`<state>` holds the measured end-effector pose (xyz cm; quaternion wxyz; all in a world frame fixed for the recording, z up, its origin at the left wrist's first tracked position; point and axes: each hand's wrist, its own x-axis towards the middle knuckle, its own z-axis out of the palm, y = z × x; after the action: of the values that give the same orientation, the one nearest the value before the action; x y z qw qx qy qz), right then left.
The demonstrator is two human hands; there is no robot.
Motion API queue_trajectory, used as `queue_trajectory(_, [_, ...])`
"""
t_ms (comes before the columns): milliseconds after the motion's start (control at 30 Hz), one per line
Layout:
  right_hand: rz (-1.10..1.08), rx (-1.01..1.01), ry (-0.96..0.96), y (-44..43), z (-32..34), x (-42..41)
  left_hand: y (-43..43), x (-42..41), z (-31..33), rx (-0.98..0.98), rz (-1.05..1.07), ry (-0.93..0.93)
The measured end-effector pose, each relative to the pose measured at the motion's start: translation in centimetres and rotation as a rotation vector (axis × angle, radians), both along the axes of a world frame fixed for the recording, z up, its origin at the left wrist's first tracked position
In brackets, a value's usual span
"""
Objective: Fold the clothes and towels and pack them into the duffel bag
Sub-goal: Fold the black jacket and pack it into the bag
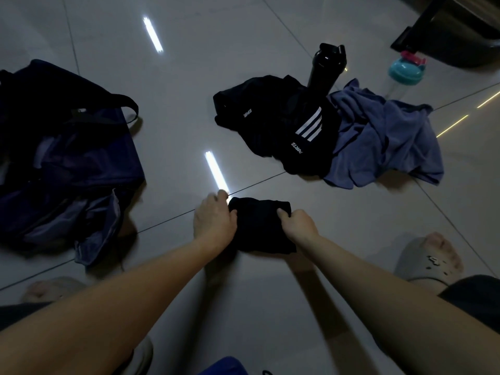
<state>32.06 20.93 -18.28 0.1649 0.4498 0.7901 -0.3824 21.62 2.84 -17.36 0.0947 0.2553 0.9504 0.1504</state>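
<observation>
Bare arms, dark shorts, grey slides.
The left hand (215, 219), right hand (299, 221) and both forearms (121, 288) are bare. Dark shorts (470, 293) show at the lower edges. The right foot wears a grey open-toed slide (416, 266) with small dark marks on its strap; the left slide (62, 284) is blurred.

Navy duffel bag (89, 158); black shorts (284, 125), 3 white stripes; blue-grey towel (384, 142); teal-lidded bottle (405, 71).

The black garment (273, 123) lying far right bears upside-down white letters reading "PORTS" near its white stripes, plus a smaller white word too blurred to read.
</observation>
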Motion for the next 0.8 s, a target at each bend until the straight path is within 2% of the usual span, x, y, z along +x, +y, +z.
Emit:
queue_trajectory(67, [-0.001,0.015,-0.018,0.0,-0.2,-0.1,0.5,0.9,0.0,0.127,-0.333,0.238])
queue_trajectory(133, [-0.002,0.022,-0.024,0.0,-0.5,-0.1,0.4,1.7,-1.2,0.099,-0.559,0.253])
queue_trajectory(233, [-0.042,-0.028,-0.017,0.4,-0.9,0.3,-0.9,2.5,-3.2,-0.129,-0.610,0.103])
queue_trajectory(300, [-0.036,-0.030,-0.014,0.8,-0.2,0.5,-1.5,2.4,-3.9,-0.214,-0.665,0.102])
queue_trajectory(333, [0.019,0.049,-0.011,1.1,0.2,0.7,-1.5,2.3,-4.0,-0.234,-0.689,0.117])
queue_trajectory(433, [0.332,0.446,0.179,1.3,1.9,0.4,-1.3,1.9,-4.4,-0.268,-0.698,0.151])
queue_trajectory(467, [0.442,0.499,0.272,1.1,2.2,-0.1,-1.3,1.9,-4.4,-0.271,-0.701,0.152])
queue_trajectory(500, [0.549,0.489,0.317,0.7,2.3,-0.4,-1.2,1.9,-4.4,-0.269,-0.702,0.144])
queue_trajectory(567, [0.707,0.410,0.288,-0.3,1.8,-0.3,-1.1,1.8,-4.2,-0.266,-0.702,0.113])
queue_trajectory(700, [0.791,0.457,0.194,-2.4,-0.5,2.7,-1.4,1.2,-3.1,-0.181,-0.653,0.006])
queue_trajectory(767, [0.771,0.488,0.176,-3.1,-0.5,3.1,-2.3,1.1,-2.3,-0.093,-0.501,0.050])
queue_trajectory(800, [0.754,0.498,0.162,-3.5,-0.3,3.0,-2.9,1.2,-1.7,-0.056,-0.343,0.065])
